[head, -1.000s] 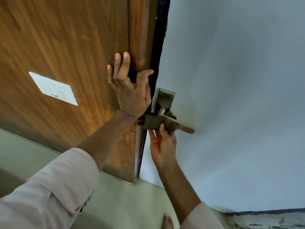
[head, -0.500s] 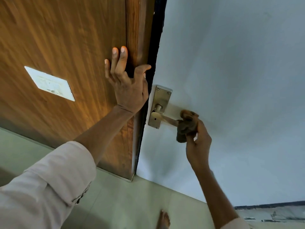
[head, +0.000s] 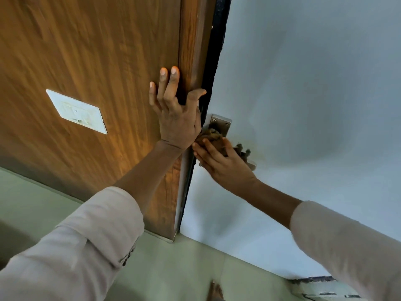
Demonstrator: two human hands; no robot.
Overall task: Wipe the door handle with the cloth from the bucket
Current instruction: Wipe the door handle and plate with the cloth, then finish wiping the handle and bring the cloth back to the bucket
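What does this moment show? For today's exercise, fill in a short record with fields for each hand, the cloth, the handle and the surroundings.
left hand: left hand pressed flat on the wooden door, thumb at its edge
right hand: right hand pressing the cloth against the handle
cloth: brown cloth, bunched over the lever's base
handle: metal door handle; backplate top and lever tip visible
surroundings: white plate on the door, pale wall

left hand (head: 176, 118) flat on wooden door (head: 97, 61), fingers spread, thumb hooked over its edge | right hand (head: 223, 164) presses brown cloth (head: 213, 139) against handle plate (head: 220, 124) | lever tip (head: 252, 165) shows past hand | white plate (head: 77, 111) on door | grey wall (head: 314, 83) right | bare foot (head: 216, 291) on floor (head: 184, 268)
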